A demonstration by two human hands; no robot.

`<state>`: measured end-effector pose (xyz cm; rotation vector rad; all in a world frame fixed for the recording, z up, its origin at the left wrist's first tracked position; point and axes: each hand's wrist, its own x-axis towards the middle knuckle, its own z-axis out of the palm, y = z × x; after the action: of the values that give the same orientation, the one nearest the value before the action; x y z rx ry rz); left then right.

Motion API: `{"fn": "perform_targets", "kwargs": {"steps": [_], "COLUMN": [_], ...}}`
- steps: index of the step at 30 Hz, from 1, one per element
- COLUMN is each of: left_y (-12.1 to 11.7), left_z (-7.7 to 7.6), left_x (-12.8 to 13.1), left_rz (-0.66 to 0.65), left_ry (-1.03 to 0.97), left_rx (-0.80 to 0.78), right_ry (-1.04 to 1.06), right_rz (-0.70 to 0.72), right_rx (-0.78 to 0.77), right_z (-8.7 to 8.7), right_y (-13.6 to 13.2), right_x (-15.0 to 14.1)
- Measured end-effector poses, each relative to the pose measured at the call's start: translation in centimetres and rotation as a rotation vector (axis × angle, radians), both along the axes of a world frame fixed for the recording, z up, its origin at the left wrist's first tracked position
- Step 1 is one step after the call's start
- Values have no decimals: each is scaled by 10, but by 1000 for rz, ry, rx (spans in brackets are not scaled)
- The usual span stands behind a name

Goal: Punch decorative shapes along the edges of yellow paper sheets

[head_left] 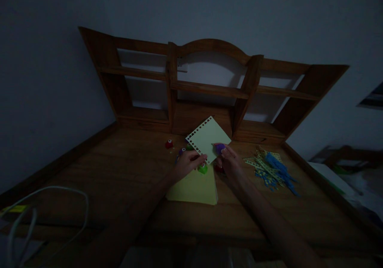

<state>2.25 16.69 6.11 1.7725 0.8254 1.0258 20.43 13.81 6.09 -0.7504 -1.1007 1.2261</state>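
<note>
My left hand (188,163) pinches the lower corner of a pale sheet of paper (211,134), which is tilted up off the desk. A row of small cut-out shapes runs along the sheet's upper left edge. In my right hand (231,163) is a small purple craft punch (220,148), held at the sheet's lower right side; whether paper sits in its slot I cannot tell. Below the sheet, a bright green punch (202,169) lies on a stack of yellow-green paper (194,190). A dark red object (219,168) is partly hidden by my right hand.
A red punch (169,144) and a bluish-purple one (182,151) lie left of the sheet. Punched paper strips (260,165) and blue shreds (279,168) are heaped at right. Wooden shelving (209,87) rises behind; a white cable (85,198) loops at front left.
</note>
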Motion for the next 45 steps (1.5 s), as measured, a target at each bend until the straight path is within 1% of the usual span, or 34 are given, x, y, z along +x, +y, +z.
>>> {"fn": "perform_targets", "kwargs": {"steps": [5,8,11,13,15,16,19,21,24,26,28,31,33,34,36,39,41,45], "left_y": [8,12,19,25,30,31,29,25,18,17,18,22,23,22,19,13,11,14], "left_z": [-8,-10,-16,-22,-27,-29,-31,-29,-25,-23,-21,-21,-20,-19,-15,-10,-8,-11], "left_x": [0,-1,-3,-6,-10,-11,-15,-14,-11,-7,-4,-4,-8,-10,-13,-14,-13,-11], "left_rz": [64,193,350,419,457,474,533,560,552,546,524,472,474,484,512,518,472,366], "left_ry": [-8,-46,-79,-60,16,73,271,359,386,333,219,-12,-153,-205,-244,-182,-157,-172], "left_rx": [21,29,28,3,-5,15,164,256,318,300,221,37,-72,-100,-84,39,79,63], "right_ry": [-20,-7,-12,-9,-1,-1,-12,-17,-18,-22,-30,-35,-31,-27,-13,13,29,22], "right_rz": [-17,-56,-51,-39,-34,-34,-25,-21,-22,-7,10,7,9,15,27,27,6,-15], "right_rx": [-9,-18,-65,-99,-121,-123,-114,-110,-114,-117,-117,-110,-117,-124,-133,-137,-145,-168], "right_z": [0,2,3,3,1,0,-5,-8,-9,-9,-8,-7,-7,-7,-7,-5,-3,-3], "right_y": [0,0,0,0,0,1,3,4,4,4,3,3,2,2,2,0,-1,-2], "right_x": [0,-2,-3,-3,-3,-3,-2,-1,-1,-2,-2,-2,-1,-1,-1,-5,-8,-14]}}
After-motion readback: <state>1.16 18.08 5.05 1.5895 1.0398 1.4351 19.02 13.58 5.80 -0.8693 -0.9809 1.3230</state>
